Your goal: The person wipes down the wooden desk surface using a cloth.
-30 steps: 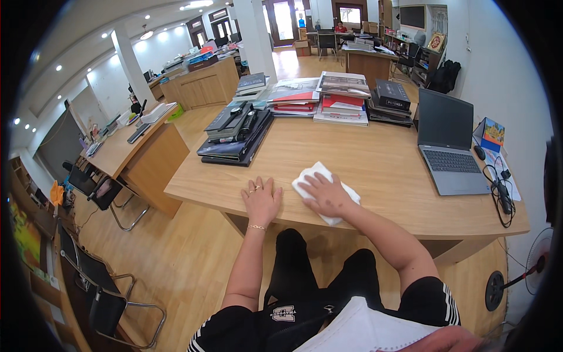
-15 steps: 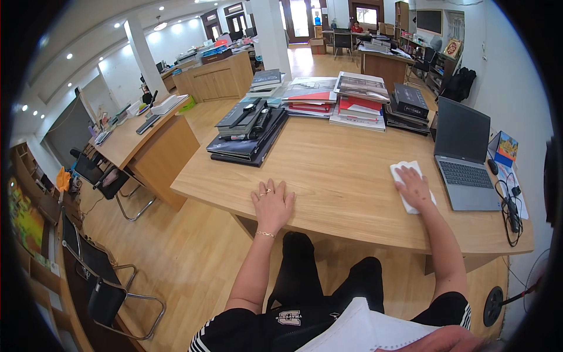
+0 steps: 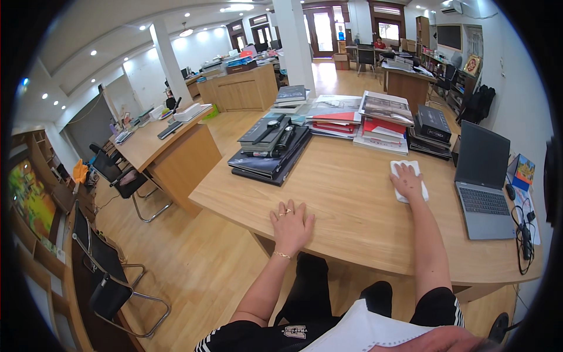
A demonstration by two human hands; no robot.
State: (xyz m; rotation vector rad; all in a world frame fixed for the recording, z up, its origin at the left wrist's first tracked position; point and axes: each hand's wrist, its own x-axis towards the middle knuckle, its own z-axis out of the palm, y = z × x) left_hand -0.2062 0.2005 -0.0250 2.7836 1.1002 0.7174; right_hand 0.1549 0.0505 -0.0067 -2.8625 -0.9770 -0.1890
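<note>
My right hand [image 3: 406, 182] lies flat, fingers stretched out, on a folded white cloth [image 3: 418, 169] and presses it to the wooden desk [image 3: 346, 193]. The cloth lies to the left of an open grey laptop [image 3: 485, 205], apart from it. My left hand [image 3: 291, 226] rests palm down near the desk's front edge, fingers spread, with nothing in it. It wears rings and a bracelet. Beyond it stands a pile of dark books and folders [image 3: 272, 146] with a black watch-like object [image 3: 273, 124] on top.
Stacks of magazines and red folders [image 3: 384, 120] and black boxes [image 3: 433, 126] line the desk's far side. Right of the laptop are a mouse [image 3: 510, 192], a desk calendar [image 3: 521, 171] and tangled black cables [image 3: 526, 240]. Chairs [image 3: 105, 264] and another desk [image 3: 176, 149] stand left.
My right hand has slid the cloth leftward and farther across the desk, away from the laptop. My left hand stays near the front edge. The whole view has shifted.
</note>
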